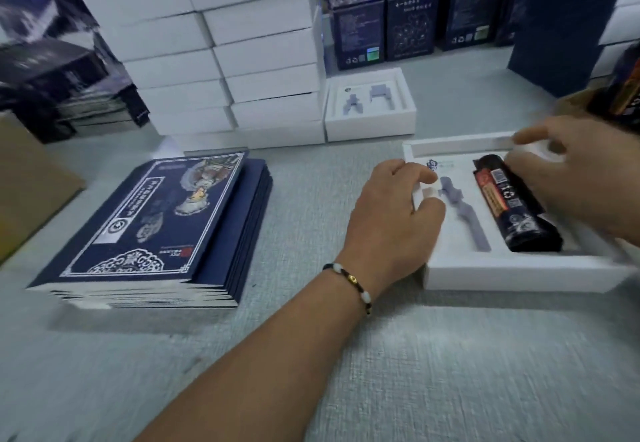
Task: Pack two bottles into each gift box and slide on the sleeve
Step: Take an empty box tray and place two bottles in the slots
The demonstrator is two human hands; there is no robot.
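box: open white foam-lined gift box on the grey counter
right slot: dark labelled bottle seated
left slot: bare, grey ribbon tab only
left hand: curled grip on box edge, likely bracing it
right hand: over bottle, blurred; grip unclear
sleeves: navy printed stack, well apart, unused

The grey tabletop lies open in front, between the stack of flat navy sleeves on the left and the open white gift box on the right. Behind, 2 columns of closed white boxes wall off the back left. A second open white box sits just beside them, navy cartons behind it.
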